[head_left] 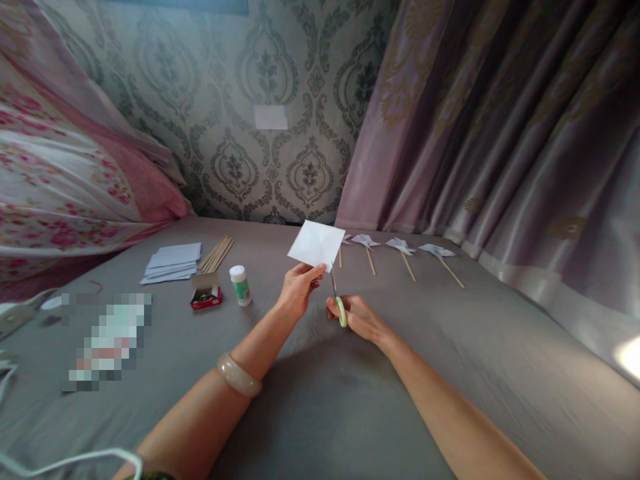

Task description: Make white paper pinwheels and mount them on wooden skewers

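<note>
A square of white paper [316,244] is held up by its lower edge in my left hand [299,288], thumb on its front. My right hand [359,316] grips scissors [342,312] with pale green handles. Their blades point up at the paper's lower right corner; whether they are cutting into it I cannot tell. Beyond my hands, several paper pinwheels [400,245] on wooden sticks lie in a row to the right, one of them partly behind the paper.
On the grey sheet [280,427] to the left lie stacked white paper [173,261], wooden sticks [217,254], an open small red box [206,297] and a white-capped green bottle [241,287]. A blurred-out object [110,340] lies nearer. A white cable [75,460] crosses the lower left. Curtains [480,133] hang at right.
</note>
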Demonstrator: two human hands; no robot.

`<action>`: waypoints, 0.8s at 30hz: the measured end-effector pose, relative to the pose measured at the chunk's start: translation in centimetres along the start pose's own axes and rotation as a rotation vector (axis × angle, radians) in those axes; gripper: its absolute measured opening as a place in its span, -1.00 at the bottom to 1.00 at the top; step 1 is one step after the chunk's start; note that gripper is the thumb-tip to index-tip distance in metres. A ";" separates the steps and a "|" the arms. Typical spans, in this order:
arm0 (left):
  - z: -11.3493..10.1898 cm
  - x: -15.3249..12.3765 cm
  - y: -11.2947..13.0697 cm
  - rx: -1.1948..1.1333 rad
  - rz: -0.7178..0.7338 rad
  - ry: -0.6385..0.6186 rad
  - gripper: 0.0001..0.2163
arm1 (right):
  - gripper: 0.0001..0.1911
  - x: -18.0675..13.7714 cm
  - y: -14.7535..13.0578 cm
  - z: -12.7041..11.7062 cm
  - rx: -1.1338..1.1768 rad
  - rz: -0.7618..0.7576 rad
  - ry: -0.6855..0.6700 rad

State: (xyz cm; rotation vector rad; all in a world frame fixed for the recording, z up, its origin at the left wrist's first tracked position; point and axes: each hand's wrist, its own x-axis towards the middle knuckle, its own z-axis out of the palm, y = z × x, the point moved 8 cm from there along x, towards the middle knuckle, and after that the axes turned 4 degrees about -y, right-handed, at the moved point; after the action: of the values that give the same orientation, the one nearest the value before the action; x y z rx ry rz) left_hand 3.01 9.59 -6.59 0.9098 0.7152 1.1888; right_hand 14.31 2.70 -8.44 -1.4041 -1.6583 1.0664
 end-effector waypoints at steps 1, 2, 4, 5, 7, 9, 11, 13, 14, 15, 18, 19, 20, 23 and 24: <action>0.0 0.0 0.0 -0.001 -0.003 0.005 -0.68 | -0.41 0.0 0.0 0.0 0.000 0.001 -0.002; 0.0 0.0 0.0 -0.002 -0.008 0.010 -0.68 | -0.40 -0.1 -0.1 0.0 0.000 0.001 -0.001; -0.1 0.0 -0.1 0.006 -0.011 0.013 -0.69 | -0.39 -0.1 -0.2 0.0 0.006 0.000 0.004; -0.1 0.0 -0.1 0.014 -0.011 0.014 -0.69 | -0.39 -0.2 -0.3 0.0 0.008 -0.001 0.005; -0.1 0.0 -0.1 0.029 -0.004 0.016 -0.70 | -0.37 -0.2 -0.5 0.0 0.012 -0.002 0.004; -0.1 0.0 -0.1 0.036 0.002 0.015 -0.70 | -0.36 -0.3 -0.5 0.1 0.017 0.003 0.002; -0.1 0.0 -0.2 0.038 0.005 0.012 -0.70 | -0.34 -0.3 -0.5 0.1 0.019 0.009 0.003; 0.0 0.0 -0.2 0.040 0.008 0.007 -0.71 | -0.33 -0.3 -0.4 0.1 0.016 0.008 0.004; 0.0 0.0 -0.2 0.041 0.010 0.006 -0.72 | -0.33 -0.3 -0.3 0.0 0.016 0.004 0.004; 0.0 0.0 -0.2 0.045 0.011 0.006 -0.73 | -0.33 -0.3 -0.3 0.0 0.019 -0.001 0.005; -0.1 0.0 -0.2 0.060 0.009 0.011 -0.74 | -0.34 -0.3 -0.2 -0.2 0.040 -0.004 0.019; 0.0 0.0 -0.2 0.064 0.010 0.010 -0.74 | -0.35 -0.3 -0.1 -0.2 0.048 -0.003 0.021; 0.0 0.0 -0.2 0.067 0.013 0.008 -0.74 | -0.35 -0.2 -0.1 -0.2 0.055 -0.001 0.023; 0.0 -0.1 -0.1 0.067 0.019 0.006 -0.75 | -0.35 -0.2 0.0 -0.1 0.069 -0.002 0.023; 0.0 -0.1 -0.1 0.065 0.020 0.007 -0.76 | -0.35 -0.2 0.0 -0.1 0.073 -0.002 0.024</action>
State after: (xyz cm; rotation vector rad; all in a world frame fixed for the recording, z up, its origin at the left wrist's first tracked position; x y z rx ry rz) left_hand 3.08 9.48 -6.71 0.9691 0.7560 1.1928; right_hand 14.47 2.55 -8.41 -1.3629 -1.5876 1.0935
